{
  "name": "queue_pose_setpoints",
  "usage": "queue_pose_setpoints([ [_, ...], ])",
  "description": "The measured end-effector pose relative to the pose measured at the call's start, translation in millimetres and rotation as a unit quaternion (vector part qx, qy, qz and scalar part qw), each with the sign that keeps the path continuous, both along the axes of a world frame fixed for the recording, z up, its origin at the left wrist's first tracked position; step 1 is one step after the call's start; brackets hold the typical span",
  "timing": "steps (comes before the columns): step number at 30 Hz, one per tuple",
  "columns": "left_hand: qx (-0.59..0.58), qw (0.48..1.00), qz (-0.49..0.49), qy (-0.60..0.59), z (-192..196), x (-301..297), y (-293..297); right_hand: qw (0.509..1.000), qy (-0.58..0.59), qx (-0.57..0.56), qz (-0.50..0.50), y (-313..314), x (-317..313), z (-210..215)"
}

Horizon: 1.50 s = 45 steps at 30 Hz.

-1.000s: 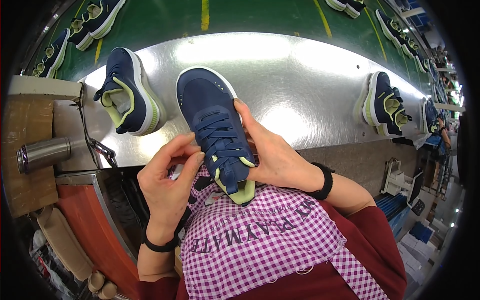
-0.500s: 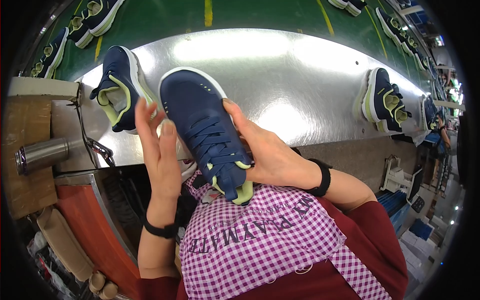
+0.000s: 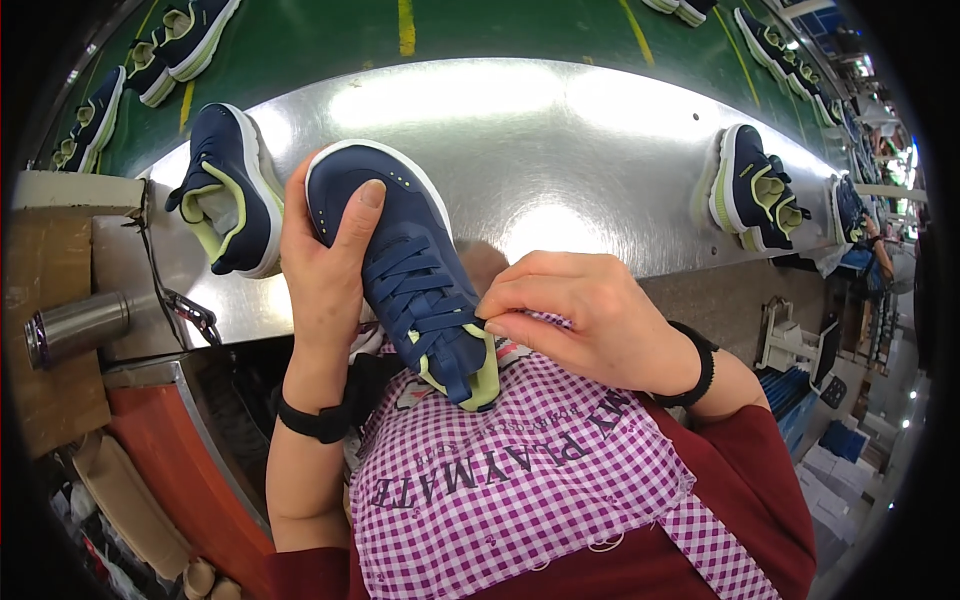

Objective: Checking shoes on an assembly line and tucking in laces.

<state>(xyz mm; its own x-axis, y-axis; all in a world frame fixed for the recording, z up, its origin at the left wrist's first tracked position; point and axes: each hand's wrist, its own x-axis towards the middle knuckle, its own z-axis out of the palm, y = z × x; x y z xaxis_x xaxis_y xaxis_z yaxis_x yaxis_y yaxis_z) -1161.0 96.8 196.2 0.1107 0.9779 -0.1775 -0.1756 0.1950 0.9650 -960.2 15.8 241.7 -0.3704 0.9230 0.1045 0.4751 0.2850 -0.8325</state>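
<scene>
A navy sneaker [image 3: 405, 235] with a white sole edge and lime lining is held up in front of my apron, toe pointing away from me. My left hand [image 3: 330, 260] grips its forefoot, thumb across the upper and the other fingers round the sole side. With thumb and fingertips together, my right hand [image 3: 580, 315] pinches at the collar edge beside the top laces; whether a lace end or the lining is between the fingertips is hard to make out. Another navy sneaker [image 3: 222, 190] lies on the metal bench just left of my left hand.
The shiny metal bench [image 3: 600, 170] curves ahead of me, with more sneakers [image 3: 757, 190] at its right. Beyond it, a green conveyor belt [image 3: 310, 50] carries several shoes. A steel flask [image 3: 80, 325] lies at the left, by a cardboard surface and a reddish-brown panel [image 3: 190, 460].
My left hand, open beside the shoe before, has closed round its forefoot. My right hand has let go of the shoe's side and moved down to pinch by the collar.
</scene>
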Motion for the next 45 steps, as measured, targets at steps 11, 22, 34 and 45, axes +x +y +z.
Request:
queue_pose_setpoints([
  [11,0.071,0.992,-0.005,0.108,9,6,-7,0.989,-0.134,0.053,-0.02,-2,-11,11],
  [22,0.115,0.987,-0.043,0.099,9,4,-1,0.957,-0.133,0.239,-0.097,-13,-16,-7],
  [34,0.08,0.995,-0.035,0.047,2,1,-3,0.966,-0.069,0.244,0.05,3,-16,-2],
  [45,0.078,0.993,-0.028,0.087,11,9,-4,0.97,-0.076,0.228,-0.023,16,-4,3],
])
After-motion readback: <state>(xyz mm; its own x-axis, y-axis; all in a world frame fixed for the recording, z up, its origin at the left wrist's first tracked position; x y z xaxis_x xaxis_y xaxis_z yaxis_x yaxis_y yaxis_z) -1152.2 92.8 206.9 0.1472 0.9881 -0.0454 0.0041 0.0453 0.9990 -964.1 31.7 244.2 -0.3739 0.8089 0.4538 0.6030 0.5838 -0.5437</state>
